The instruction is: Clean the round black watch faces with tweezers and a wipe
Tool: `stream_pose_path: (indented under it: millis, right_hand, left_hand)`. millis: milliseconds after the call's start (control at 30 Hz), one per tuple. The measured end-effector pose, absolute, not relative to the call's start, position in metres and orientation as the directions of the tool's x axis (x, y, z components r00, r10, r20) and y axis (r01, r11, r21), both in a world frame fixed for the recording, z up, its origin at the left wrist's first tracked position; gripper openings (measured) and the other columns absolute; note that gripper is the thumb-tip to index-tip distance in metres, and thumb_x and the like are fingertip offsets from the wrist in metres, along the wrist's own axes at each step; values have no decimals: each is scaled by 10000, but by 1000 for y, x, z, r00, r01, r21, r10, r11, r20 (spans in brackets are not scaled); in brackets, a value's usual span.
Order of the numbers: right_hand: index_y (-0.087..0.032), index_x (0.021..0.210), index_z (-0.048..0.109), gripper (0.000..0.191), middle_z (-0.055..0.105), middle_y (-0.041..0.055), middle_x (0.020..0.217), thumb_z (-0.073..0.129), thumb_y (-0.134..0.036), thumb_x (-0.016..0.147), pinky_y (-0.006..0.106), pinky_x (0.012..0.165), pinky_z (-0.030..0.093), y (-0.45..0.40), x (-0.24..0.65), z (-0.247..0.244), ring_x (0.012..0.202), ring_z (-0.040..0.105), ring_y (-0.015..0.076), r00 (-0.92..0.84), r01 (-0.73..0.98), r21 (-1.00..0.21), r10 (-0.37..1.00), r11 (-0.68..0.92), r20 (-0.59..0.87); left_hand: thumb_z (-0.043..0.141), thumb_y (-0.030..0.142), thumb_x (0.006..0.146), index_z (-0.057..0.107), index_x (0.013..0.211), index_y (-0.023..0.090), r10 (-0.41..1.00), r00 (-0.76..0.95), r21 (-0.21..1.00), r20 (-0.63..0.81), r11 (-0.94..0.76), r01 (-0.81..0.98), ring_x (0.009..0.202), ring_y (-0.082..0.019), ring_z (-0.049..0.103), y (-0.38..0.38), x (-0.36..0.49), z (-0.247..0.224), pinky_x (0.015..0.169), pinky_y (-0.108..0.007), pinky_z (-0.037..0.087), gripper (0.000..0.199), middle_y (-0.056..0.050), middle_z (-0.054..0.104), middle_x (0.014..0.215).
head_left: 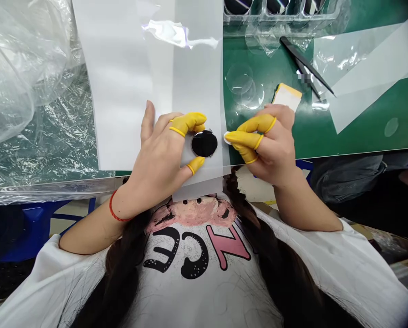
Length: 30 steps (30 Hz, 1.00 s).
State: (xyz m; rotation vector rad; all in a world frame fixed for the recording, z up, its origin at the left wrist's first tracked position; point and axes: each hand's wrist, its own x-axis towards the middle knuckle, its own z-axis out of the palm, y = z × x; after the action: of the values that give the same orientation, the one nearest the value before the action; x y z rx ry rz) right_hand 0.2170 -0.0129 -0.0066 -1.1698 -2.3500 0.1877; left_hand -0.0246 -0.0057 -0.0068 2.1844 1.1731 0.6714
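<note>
A black, glossy round disc (pixel 204 144), probably a lens, is held by its rim between the thumb and forefinger of my left hand (pixel 165 152), over white sheets (pixel 125 91). Yellow finger cots cover those fingertips. Just right of the disc, my right hand (pixel 267 141) pinches a small white pad (pixel 227 138) between fingers in yellow cots. A narrow gap separates the pad from the disc. Behind my right hand lies a small white and yellow block or stack (pixel 288 96), partly hidden by the hand.
Black tweezers (pixel 306 66) lie on the green table (pixel 306 136) beside translucent sheets (pixel 364 68). Thin clear round films (pixel 240 79) rest nearby. A clear plastic tray (pixel 289 19) with dark discs stands at the back. Crumpled clear plastic (pixel 22 59) covers the left side.
</note>
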Motion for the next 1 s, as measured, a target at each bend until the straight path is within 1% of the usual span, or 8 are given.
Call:
stream_pose_path:
  millis: [167, 233, 400, 533, 733, 867, 933, 1000]
  right_hand:
    - [-287, 1041, 726, 312, 679, 25, 1020, 418, -330, 1042, 576, 1090, 384, -1, 180, 0, 1155, 589, 240, -518, 776, -337, 844, 533, 141]
    - [-295, 1058, 721, 320, 672, 20, 1057, 403, -330, 1044, 581, 1103, 377, 2, 175, -3, 1199, 573, 247, -518, 784, -330, 847, 526, 120]
    - [-301, 1084, 712, 242, 668, 48, 1048, 481, -316, 1012, 603, 1082, 386, -18, 186, -16, 1136, 592, 267, -395, 818, -372, 899, 438, 190]
    - [-294, 1030, 724, 208, 669, 52, 966, 521, -277, 989, 581, 1056, 395, -49, 182, -25, 1041, 599, 259, -274, 848, -380, 920, 369, 282]
    - [-288, 1018, 727, 160, 657, 36, 903, 581, -247, 964, 493, 988, 438, -61, 187, -30, 947, 580, 211, -263, 846, -305, 841, 437, 473]
    - [-244, 1102, 737, 217, 683, 97, 1014, 575, -302, 970, 504, 955, 449, -47, 200, -19, 1029, 575, 260, -50, 925, -294, 844, 240, 534]
    - [-208, 1216, 700, 325, 680, 120, 1124, 596, -373, 956, 497, 972, 458, -42, 196, -8, 1092, 566, 274, 1, 873, -423, 866, 243, 501]
    - [-186, 1299, 643, 470, 678, 105, 1125, 615, -481, 935, 453, 959, 489, -40, 185, 3, 1035, 589, 238, -34, 687, -689, 957, 232, 288]
  left_hand:
    - [692, 268, 845, 414, 1345, 262, 856, 499, 675, 136, -449, 585, 1287, -261, 544, -6, -28, -12, 1305, -582, 70, 572, -40, 646, 1274]
    - [708, 260, 830, 410, 1344, 260, 855, 494, 664, 159, -463, 587, 1290, -255, 536, -6, -28, -13, 1307, -565, 80, 594, -40, 636, 1291]
    - [692, 268, 861, 457, 1333, 187, 860, 484, 706, 163, -444, 552, 1271, -253, 532, -7, -26, -13, 1295, -564, 71, 533, -54, 662, 1218]
    - [737, 249, 808, 465, 1356, 164, 848, 498, 720, 181, -459, 520, 1251, -272, 538, -4, -27, -14, 1287, -564, 77, 617, -68, 675, 1212]
    - [716, 232, 807, 453, 1357, 209, 846, 493, 722, 200, -468, 510, 1208, -266, 546, -5, -27, -17, 1292, -569, 78, 611, -52, 680, 1198]
    - [721, 211, 778, 418, 1401, 242, 879, 402, 755, 256, -442, 485, 1151, -254, 584, -12, -24, -17, 1293, -595, 77, 694, -35, 671, 1175]
    - [731, 210, 782, 397, 1419, 265, 888, 346, 763, 302, -442, 471, 1144, -246, 605, -17, -23, -15, 1297, -591, 85, 722, -31, 662, 1188]
    - [747, 216, 786, 391, 1427, 277, 880, 308, 747, 363, -472, 468, 1156, -243, 616, -22, -23, -11, 1301, -583, 95, 735, -32, 657, 1197]
